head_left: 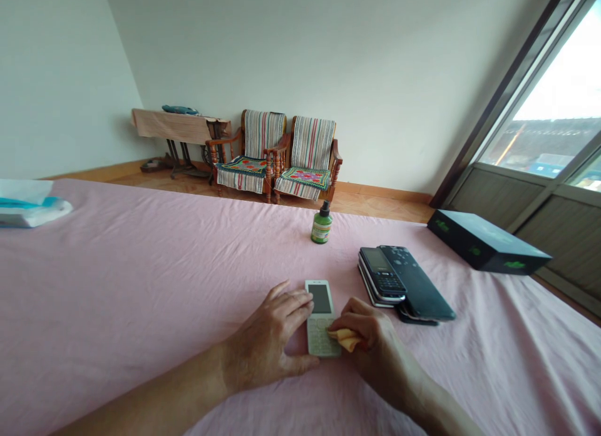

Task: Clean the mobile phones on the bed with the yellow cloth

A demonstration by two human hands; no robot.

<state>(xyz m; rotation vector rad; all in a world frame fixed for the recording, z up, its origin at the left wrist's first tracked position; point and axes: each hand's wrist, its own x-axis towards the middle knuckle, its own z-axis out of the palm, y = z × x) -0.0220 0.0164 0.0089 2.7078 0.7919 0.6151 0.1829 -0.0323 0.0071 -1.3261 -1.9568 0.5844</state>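
A white keypad mobile phone [320, 345] lies face up on the pink sheet, with a dark screen at its far end. My left hand [267, 333] rests along its left side, fingers stretched out and spread. Its fingertips touch the edge by the screen, and the thumb lies near the bottom left corner. In my right hand [370, 333] a folded yellow cloth [347, 339] is pinched, pressed against the right side of the keypad. Just beyond that hand are a black keypad phone [382, 276], stacked on another device, and a dark, worn-looking smartphone [417, 286].
A green spray bottle [322, 225] stands upright past the white phone. At the far right sits a black box [488, 241] with green markings. A white and blue packet [32, 212] lies at the far left. Two wooden chairs [307, 151] stand by the wall.
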